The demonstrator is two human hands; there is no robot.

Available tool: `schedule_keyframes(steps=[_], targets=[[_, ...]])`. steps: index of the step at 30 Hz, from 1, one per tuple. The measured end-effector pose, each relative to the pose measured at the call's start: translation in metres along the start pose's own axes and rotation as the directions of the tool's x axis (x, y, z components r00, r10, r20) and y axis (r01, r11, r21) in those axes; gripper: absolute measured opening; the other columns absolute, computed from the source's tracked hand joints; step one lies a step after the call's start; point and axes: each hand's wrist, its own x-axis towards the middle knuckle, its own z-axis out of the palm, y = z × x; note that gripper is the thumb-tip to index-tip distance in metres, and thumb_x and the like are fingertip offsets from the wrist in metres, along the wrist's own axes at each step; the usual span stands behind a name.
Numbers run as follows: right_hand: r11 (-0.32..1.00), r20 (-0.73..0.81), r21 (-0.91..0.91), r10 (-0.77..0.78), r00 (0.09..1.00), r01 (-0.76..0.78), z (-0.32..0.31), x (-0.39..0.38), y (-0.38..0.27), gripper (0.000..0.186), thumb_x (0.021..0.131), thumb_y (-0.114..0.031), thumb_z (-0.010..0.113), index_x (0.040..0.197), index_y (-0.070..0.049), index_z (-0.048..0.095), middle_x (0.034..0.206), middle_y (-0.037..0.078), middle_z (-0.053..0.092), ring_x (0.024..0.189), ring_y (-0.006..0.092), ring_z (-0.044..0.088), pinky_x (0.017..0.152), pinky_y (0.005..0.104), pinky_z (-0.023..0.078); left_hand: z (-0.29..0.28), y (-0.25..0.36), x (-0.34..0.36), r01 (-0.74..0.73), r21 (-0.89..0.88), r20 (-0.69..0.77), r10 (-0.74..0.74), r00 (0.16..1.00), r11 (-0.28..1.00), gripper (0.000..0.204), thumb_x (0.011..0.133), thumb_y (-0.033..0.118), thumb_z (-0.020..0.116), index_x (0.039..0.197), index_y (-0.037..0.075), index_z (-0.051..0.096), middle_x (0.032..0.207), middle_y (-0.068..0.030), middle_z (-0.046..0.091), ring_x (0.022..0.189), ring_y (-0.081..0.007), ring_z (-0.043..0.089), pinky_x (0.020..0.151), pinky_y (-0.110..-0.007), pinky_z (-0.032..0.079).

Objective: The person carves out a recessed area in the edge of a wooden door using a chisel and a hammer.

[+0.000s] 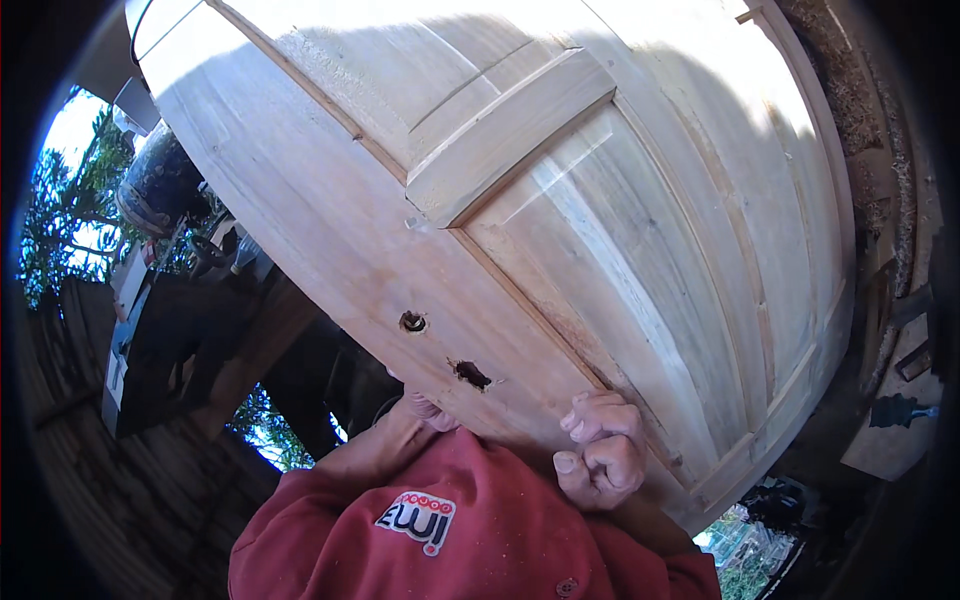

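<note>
A pale, unpainted wooden door [340, 220] with raised panels and rails fills most of the view. Near its close edge are a round hole [413, 322] and a rough oblong hole [470, 375]. My left hand [430, 410] is closed on that edge, left of the oblong hole, with its fingers mostly hidden. My right hand [605, 450] is over the door's near face, right of the holes. Its fingers are curled in toward the thumb, and whatever may be between them does not show.
Wood shavings [845, 80] lie along the right side, beside pieces of timber [912, 360]. A dark green object [900, 411] sits on a pale board [885, 445] there. At the left stand a cluttered dark bench [200, 330] and a large rounded container [160, 185].
</note>
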Motion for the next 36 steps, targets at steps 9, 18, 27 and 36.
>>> schedule_keyframes(steps=[9,18,27,36], targets=[[0.999,0.047,0.024,0.028,0.998,-0.029,-0.003,0.003,0.007,0.031,0.084,-0.010,0.076,0.077,-0.008,0.046,0.087,0.010,0.057,0.071,0.0218,0.062,0.069,0.0433,0.057,0.003,0.000,0.008,0.006,0.039,-0.072,-0.003,0.997,0.999,0.101,0.074,0.061,0.080,0.151,0.010,0.039,0.150,-0.0110,0.047,0.141,-0.0306,0.042,0.118,-0.054,0.035],[0.999,0.050,-0.045,0.013,0.999,-0.010,0.001,0.003,0.004,0.029,0.085,-0.012,0.075,0.078,-0.008,0.048,0.094,0.012,0.056,0.076,0.0232,0.060,0.070,0.0417,0.055,-0.002,0.005,0.011,0.011,0.049,-0.043,-0.009,0.999,0.999,0.101,0.074,0.060,0.080,0.151,0.009,0.039,0.150,-0.0117,0.047,0.140,-0.0305,0.043,0.118,-0.054,0.035],[0.772,0.459,-0.607,0.151,0.876,0.186,0.033,0.046,-0.031,0.049,0.072,-0.021,0.082,0.118,-0.012,0.070,0.123,0.017,0.049,0.115,0.0345,0.050,0.095,0.0466,0.042,0.023,0.000,0.011,0.000,0.168,-0.009,0.001,1.000,0.986,0.101,0.074,0.060,0.080,0.150,0.008,0.039,0.150,-0.0125,0.047,0.140,-0.0305,0.043,0.118,-0.053,0.035],[0.710,0.378,-0.666,0.055,0.924,0.230,0.085,0.036,-0.060,0.035,0.071,-0.017,0.081,0.098,-0.003,0.065,0.120,0.018,0.049,0.115,0.0358,0.051,0.097,0.0465,0.043,0.051,0.002,0.004,-0.176,0.149,0.261,0.133,0.956,0.973,0.069,0.095,0.052,0.063,0.140,0.001,0.049,0.125,-0.0066,0.062,0.115,-0.0166,0.059,0.101,-0.035,0.048]])
